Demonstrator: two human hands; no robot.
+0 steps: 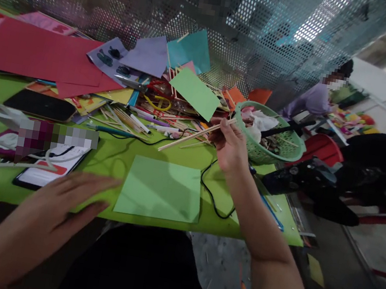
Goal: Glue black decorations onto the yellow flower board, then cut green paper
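Observation:
My right hand [230,143] is closed around thin wooden sticks [194,136], which point down and to the left above the table. Below them, a light green sheet of paper [161,189] lies flat near the front edge of the green table [113,156]. To the left of that sheet hovers my left hand [69,198], its fingers stretched out and holding nothing. Just beyond it lies a phone with a lit screen [59,161], partly covered by white cables.
A green basket [280,152] holds crumpled material at the right. Along the back lie red sheets [41,52], scissors [132,83], pens and several loose sticks. A dark phone [40,104] rests at left. A black cable [212,197] curls beside the paper. Another person [307,99] sits beyond.

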